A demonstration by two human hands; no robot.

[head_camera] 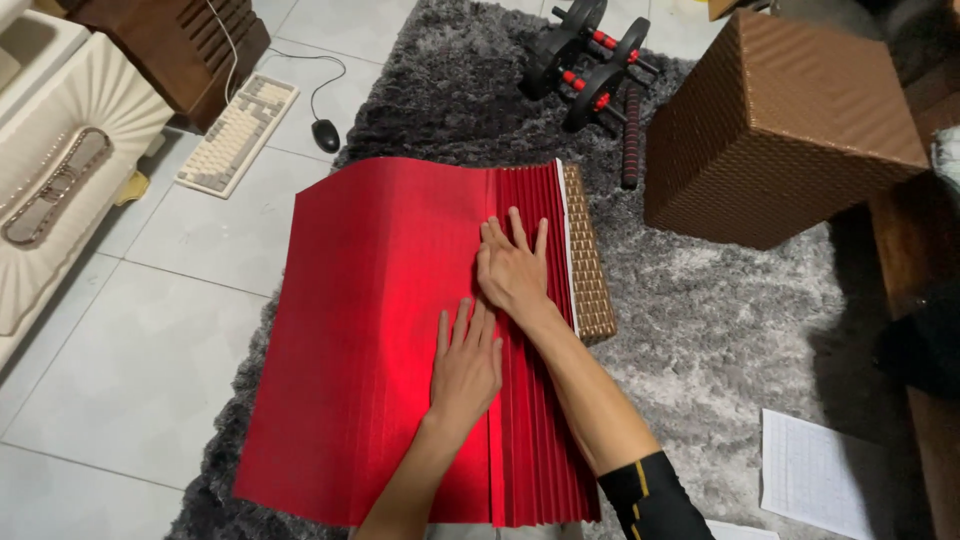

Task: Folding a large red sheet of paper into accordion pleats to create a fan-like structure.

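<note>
Hands first, in the head view: the left hand [466, 366] lies flat, fingers spread and gripping nothing, on a large red paper sheet [370, 340] spread over a shaggy grey rug [720, 320]. The right hand [512, 272] is also open and pressed palm-down, just beyond the left one, at the line where the smooth part of the sheet meets a stack of narrow accordion pleats [535, 400] along its right side. Under the pleats' far edge shows a strip of brown woven board [590, 260].

Judging by this, the step in hand is pleating: a fresh fold is being pressed flat against the stack. The next fold seems to call for lifting the smooth paper evenly along its whole length and keeping the crease parallel to the last.

Around the rug: a big brown woven box [780, 130] stands at upper right, black exercise wheels [590, 50] lie beyond the sheet, a cream keyboard [238, 132] and black mouse [326, 134] rest on the tiles at left, and a white printed page [815, 470] lies at lower right.
</note>
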